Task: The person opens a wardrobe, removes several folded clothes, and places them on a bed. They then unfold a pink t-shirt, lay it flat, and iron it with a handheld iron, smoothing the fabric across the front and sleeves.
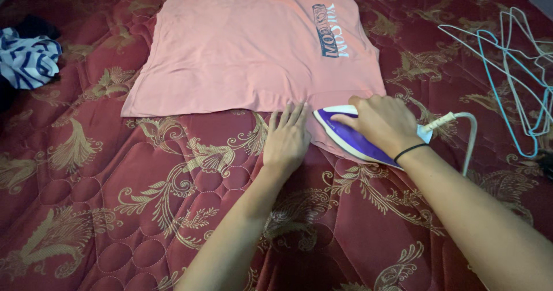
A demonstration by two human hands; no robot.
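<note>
Lying at the far left edge, a crumpled blue-and-white striped garment (26, 61) sits well apart from the work, on the dark red quilted bedcover (115, 210) with its gold leaf pattern. That cover serves as the pressing surface here, soft and wide enough to take a whole shirt.

Moving right, a salmon-pink T-shirt (242, 49) is spread flat across the far middle of the cover, a dark printed patch on its right part. Its near hem runs just beyond the hands.

The left hand (286, 138) rests palm down, fingers spread and straight, fingertips on the near hem of the shirt. It grasps nothing; it seems to press the cloth taut and keep it from sliding beside the iron.

Just right of it, nearly touching, the purple-and-white iron (351, 137) lies sole down on the shirt's near right corner, its tip pointing left toward the left hand. The right hand (383, 124) is wrapped over the iron's handle in a closed grasp, a black band at the wrist.

A pale cord (464, 135) leaves the iron's back end and curves toward the near right. Far right, several thin wire hangers (512, 66), light blue and white, lie in a loose heap, well apart from the shirt.
</note>
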